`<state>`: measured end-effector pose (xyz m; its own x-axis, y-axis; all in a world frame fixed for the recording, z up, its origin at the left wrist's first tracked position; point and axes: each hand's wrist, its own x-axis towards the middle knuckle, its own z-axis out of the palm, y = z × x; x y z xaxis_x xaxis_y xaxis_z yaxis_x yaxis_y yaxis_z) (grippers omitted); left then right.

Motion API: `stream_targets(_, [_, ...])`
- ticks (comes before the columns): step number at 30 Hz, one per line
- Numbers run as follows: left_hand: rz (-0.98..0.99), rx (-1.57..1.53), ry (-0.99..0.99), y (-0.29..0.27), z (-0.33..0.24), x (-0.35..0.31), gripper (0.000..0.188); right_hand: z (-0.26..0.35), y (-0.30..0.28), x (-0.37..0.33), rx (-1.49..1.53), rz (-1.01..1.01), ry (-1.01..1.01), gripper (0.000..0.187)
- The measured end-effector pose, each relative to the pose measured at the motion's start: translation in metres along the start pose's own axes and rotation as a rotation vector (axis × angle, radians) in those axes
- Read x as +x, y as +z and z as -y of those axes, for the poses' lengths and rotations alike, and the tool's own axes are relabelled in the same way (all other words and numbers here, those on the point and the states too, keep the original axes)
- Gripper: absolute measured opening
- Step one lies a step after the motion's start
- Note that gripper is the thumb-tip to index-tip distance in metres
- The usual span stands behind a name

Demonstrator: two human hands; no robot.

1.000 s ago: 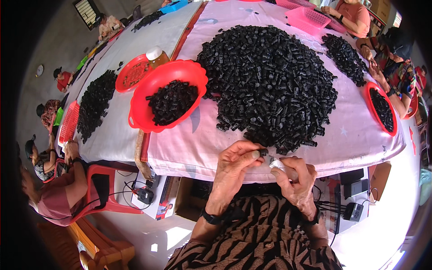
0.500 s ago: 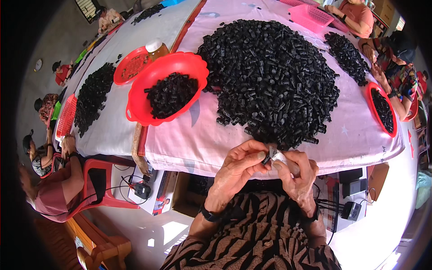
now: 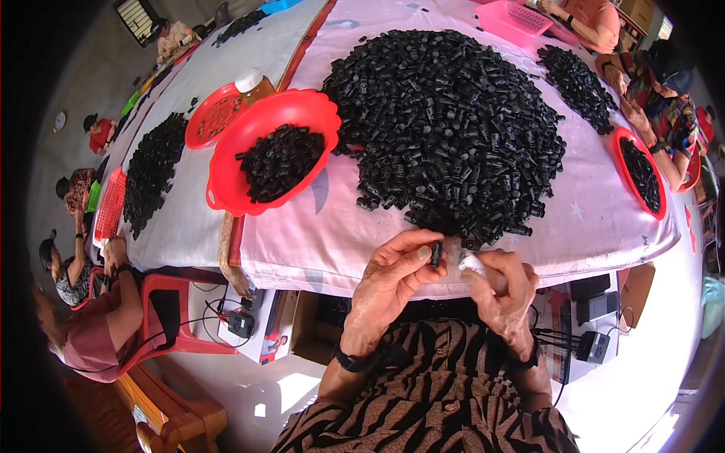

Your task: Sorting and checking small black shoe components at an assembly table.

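Note:
My left hand (image 3: 387, 281) pinches a small black plastic cylinder (image 3: 436, 255) upright between thumb and fingertips, just over the table's near edge. Wrapped in my right hand (image 3: 506, 293) is a small whitish object (image 3: 473, 264), partly clear at its tip; the fingers hide most of it, and its kind is not plain. A narrow gap separates the two held things. Right beyond my hands rises a large pile of black plastic cylinders (image 3: 453, 136). To the left of it stands a scalloped red bowl (image 3: 226, 177) holding several similar pieces (image 3: 283, 162).
Behind the bowl are a red plate (image 3: 198, 132) and a jar with a white lid (image 3: 253, 84). Smaller black piles lie left and right, beside a red tray (image 3: 630, 170) and pink basket (image 3: 521, 23). Co-workers sit around the table; a red chair (image 3: 181, 340) stands at left.
My hands have drawn slightly apart. The black cylinder, earlier against the whitish object, is now away from it and more upright in my left fingers. The view has shifted a little.

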<state>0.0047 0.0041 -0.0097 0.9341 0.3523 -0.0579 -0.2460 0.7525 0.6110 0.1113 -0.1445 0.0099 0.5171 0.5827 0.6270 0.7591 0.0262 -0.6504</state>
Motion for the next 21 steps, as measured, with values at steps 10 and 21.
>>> stream_targets(10, [-0.045, 0.020, 0.013, 0.0006, -0.0008, -0.0019, 0.023, 0.0001, 0.0065, -0.0012, -0.014, 0.091, -0.109, 0.032])
stream_targets(21, [-0.088, 0.047, 0.034, 0.0018, -0.0018, -0.0033, 0.022, 0.0062, 0.0048, 0.0031, -0.153, 0.134, -0.213, 0.030])
